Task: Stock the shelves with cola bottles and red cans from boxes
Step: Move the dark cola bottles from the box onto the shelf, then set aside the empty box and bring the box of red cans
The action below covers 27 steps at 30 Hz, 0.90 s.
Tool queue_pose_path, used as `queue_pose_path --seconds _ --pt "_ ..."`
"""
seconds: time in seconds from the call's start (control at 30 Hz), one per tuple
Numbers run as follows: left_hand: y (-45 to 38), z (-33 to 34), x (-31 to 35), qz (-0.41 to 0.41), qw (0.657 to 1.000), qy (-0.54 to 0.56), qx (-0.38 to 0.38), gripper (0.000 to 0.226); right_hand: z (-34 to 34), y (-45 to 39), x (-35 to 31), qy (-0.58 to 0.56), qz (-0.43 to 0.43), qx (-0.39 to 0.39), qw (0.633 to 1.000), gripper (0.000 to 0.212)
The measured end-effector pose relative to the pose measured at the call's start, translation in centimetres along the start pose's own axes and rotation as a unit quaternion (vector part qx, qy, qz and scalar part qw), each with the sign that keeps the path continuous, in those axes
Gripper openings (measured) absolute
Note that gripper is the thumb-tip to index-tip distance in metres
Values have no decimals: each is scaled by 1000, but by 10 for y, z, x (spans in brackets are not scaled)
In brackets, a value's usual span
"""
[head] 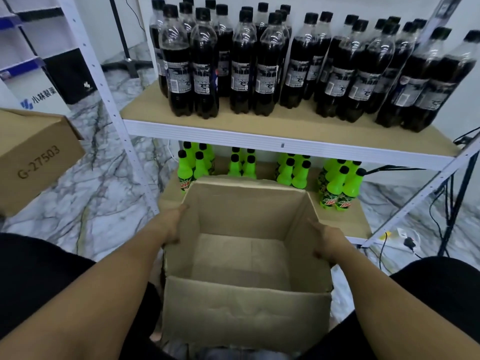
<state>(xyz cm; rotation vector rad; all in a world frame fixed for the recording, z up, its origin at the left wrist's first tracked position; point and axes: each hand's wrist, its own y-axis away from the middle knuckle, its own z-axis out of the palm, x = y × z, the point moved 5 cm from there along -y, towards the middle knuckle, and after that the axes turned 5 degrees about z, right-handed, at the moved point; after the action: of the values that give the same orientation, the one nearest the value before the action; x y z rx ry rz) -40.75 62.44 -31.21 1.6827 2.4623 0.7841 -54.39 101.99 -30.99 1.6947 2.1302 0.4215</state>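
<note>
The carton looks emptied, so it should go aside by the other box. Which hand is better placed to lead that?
Probably the left hand: it holds the open box on the side facing the closed box. The right hand holds the far wall, beside the shelf.

Bare forearms without sleeves, left hand (170,227) and right hand (328,245) ungloved, black trousers (39,268) on both legs.

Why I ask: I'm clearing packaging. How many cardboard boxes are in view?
2. An open box gripped by the left hand and right hand; a closed box on the floor, left. More may be hidden.
</note>
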Motion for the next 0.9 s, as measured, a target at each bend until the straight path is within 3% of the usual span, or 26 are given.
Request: queue_pose_path --seconds 0.23,0.33,0.43,0.53,0.67,0.83,0.9 --pt "-1 -3 -4 -5 1000 9 -4 119 -6 -3 -11 19 -6 -4 1000 92" --pt "-9 -4 -4 -9 997 23 -70 135 -7 -5 -15 42 -8 -7 999 84" --pt "-17 -8 -7 6 993 54 -105 135 -7 -12 -13 68 3 -2 998 81" --pt "-28 -5 -22 3 994 59 -90 118 -4 -22 -14 87 3 -3 996 86" --pt "-13 -10 -29 -43 988 103 -104 69 -4 -25 -22 -3 28 -18 999 57" --pt "43 -46 -33 -79 985 127 -89 78 -46 16 -42 -41 27 -42 998 37" --pt "73 -73 -32 -110 981 135 -85 58 -74 37 -53 -63 8 -50 997 53"
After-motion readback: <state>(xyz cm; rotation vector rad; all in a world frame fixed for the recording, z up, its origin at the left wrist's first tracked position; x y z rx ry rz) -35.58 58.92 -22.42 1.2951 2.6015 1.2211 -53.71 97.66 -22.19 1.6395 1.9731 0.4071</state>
